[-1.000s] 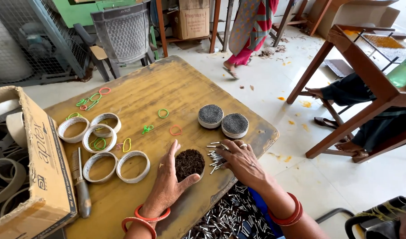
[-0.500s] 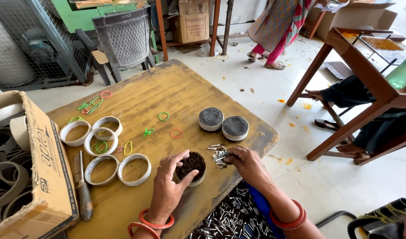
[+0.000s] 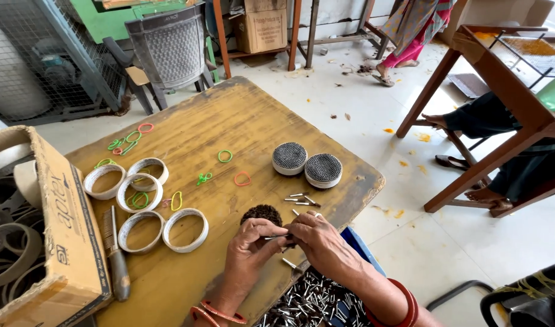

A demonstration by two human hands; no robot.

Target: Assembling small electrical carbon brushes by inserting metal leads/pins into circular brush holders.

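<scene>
Both hands meet low on the wooden counter (image 3: 241, 121). The left hand (image 3: 248, 248) and right hand (image 3: 318, 241) have their fingers pinched together on small metal pins (image 3: 276, 237), just beside a pin-filled ring (image 3: 262, 213).

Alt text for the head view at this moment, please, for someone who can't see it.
Two hands, left hand and right hand, meet over a dark round bundle at the near edge of a worn wooden table, pinching small metal pins. Two filled round discs, four empty white rings, coloured rubber bands and a cardboard box lie around.
</scene>
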